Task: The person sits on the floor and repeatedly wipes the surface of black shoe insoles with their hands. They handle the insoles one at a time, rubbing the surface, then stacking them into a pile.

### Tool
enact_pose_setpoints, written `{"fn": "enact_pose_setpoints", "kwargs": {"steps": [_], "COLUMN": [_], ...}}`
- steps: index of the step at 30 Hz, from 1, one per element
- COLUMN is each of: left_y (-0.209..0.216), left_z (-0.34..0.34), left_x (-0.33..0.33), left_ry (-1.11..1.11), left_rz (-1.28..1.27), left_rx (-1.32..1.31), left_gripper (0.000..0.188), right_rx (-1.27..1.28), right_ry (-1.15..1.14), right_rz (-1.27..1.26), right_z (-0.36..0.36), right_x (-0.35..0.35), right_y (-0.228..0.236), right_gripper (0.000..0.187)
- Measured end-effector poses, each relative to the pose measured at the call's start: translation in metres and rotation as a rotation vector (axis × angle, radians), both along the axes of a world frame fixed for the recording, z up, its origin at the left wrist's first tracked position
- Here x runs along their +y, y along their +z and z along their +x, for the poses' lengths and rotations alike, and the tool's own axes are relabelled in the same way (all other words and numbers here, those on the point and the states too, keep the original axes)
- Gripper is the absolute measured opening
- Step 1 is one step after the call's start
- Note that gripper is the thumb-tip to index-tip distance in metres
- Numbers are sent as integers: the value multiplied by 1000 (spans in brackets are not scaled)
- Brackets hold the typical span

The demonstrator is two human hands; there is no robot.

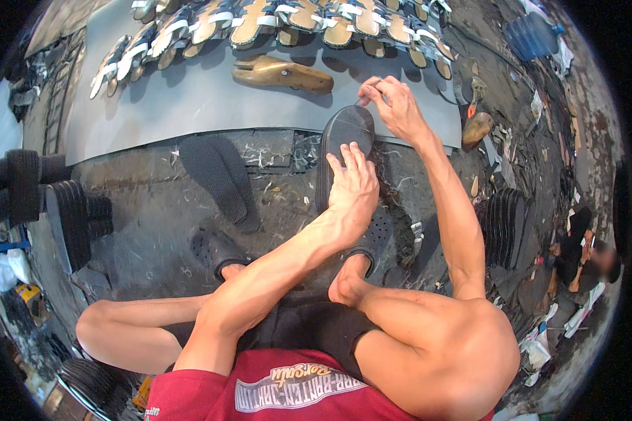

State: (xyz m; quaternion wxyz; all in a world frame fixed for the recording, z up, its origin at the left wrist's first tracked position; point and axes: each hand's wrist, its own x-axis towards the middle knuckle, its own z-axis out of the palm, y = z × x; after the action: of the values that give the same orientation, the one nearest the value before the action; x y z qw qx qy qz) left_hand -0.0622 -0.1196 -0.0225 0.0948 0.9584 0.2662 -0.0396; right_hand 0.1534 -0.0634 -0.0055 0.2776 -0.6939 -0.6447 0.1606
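Observation:
A black shoe sole (351, 125), rounded at its far end, lies on top of what looks like a stack of soles in front of me. My left hand (354, 179) rests on its near half, fingers spread over the dark surface. Just beyond the sole's far right edge, my right hand (392, 105) is closed in a pinch; whatever is between the fingertips is too small to make out. To the left, two textured black sole pieces (218, 179) overlap on the ground. A brown wooden shoe last (282, 74) lies on its side on the grey sheet ahead.
Rows of sandals (256, 21) with pale insoles line the far part of the grey sheet (147, 116). Stacked black soles stand at left (67, 217) and right (502, 224). Another wooden last (477, 131) lies among scraps at right. A person (579, 252) sits far right.

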Motion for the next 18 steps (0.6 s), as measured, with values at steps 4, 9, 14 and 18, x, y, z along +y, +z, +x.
{"fn": "enact_pose_setpoints", "kwargs": {"steps": [4,9,14,18], "left_y": [5,17,11,11], "left_z": [-10,-25,-45,-40], "left_x": [9,26,55,74], "left_ry": [-47,-89,-91,-144], "left_rz": [-10,-81,-266,-335], "left_rx": [-46,-66,-185,-261], "left_gripper": [42,52,90,100], "right_rx": [-69,-166,-185,-209], "right_ry": [-176,-376,-357,-266], "right_rz": [48,159,187,92], "right_z": [-15,-64,-116,-160], "right_x": [-44,-88,-136,-178], "right_y": [-8,-14,-8,-3], "right_gripper": [29,21,12,14]}}
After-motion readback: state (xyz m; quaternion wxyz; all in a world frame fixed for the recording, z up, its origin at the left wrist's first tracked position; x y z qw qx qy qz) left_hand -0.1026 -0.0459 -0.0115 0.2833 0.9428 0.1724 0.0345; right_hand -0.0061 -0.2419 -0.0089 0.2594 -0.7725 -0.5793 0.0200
